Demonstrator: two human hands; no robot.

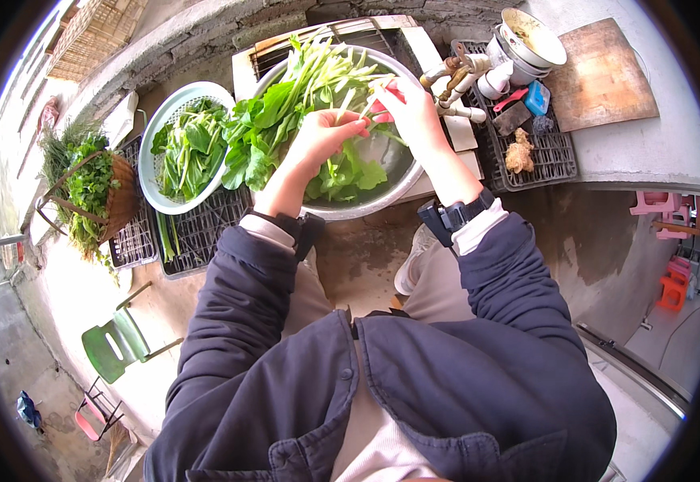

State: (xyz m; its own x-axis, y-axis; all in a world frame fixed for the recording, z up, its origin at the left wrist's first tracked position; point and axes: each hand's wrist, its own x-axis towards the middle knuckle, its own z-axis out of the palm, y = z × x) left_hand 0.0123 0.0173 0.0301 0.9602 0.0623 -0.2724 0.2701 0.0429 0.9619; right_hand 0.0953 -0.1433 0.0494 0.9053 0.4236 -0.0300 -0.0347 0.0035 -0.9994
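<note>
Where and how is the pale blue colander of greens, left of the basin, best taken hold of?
Probably by the rim of the pale blue colander, at its near and left edges, from the person's own side: that round rim is bare there, while leaves from the basin crowd its right edge.

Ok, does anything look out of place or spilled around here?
Yes, slightly. A few loose green stalks lie on the black crate, outside the pale blue colander, so they look like strays. Leafy greens also overhang the left rim of the metal basin. I see no clear damage.
</note>
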